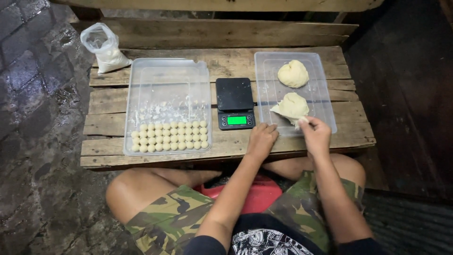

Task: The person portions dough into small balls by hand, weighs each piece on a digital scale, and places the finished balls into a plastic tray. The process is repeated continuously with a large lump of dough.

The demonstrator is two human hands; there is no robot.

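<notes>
Beside the scale (235, 103), the left hand (262, 139) rests curled, knuckles down, holding nothing, while the right hand (315, 133) pinches the edge of the nearer dough lump (292, 106).

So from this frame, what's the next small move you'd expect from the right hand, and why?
Probably pinching a small piece off the nearer dough lump: the right hand has its fingertips at that lump's edge, the scale beside it sits bare, and the dough balls fill only the near rows of the left tray.
</notes>
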